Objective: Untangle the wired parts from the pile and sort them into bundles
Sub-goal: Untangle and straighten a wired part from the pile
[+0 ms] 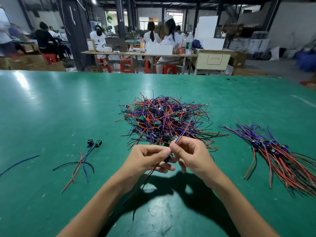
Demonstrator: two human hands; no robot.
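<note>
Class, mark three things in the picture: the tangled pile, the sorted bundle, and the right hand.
pile (162, 117), head view, middle of the tangle.
bundle (271, 149), head view, where the parts cluster.
right hand (191, 154), head view, back of the hand.

Smooth green table mat (51, 108), slightly glossy, catching lamp glare and scuffed pale near the front edge; the pile (162, 118) shows shiny plastic-sheathed wires in red, blue, black, with small green circuit boards

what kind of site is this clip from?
Likely a small electronics assembly workshop: a tangled pile of wired parts on a green work table, workers seated at benches behind, stacked boxes.
</note>
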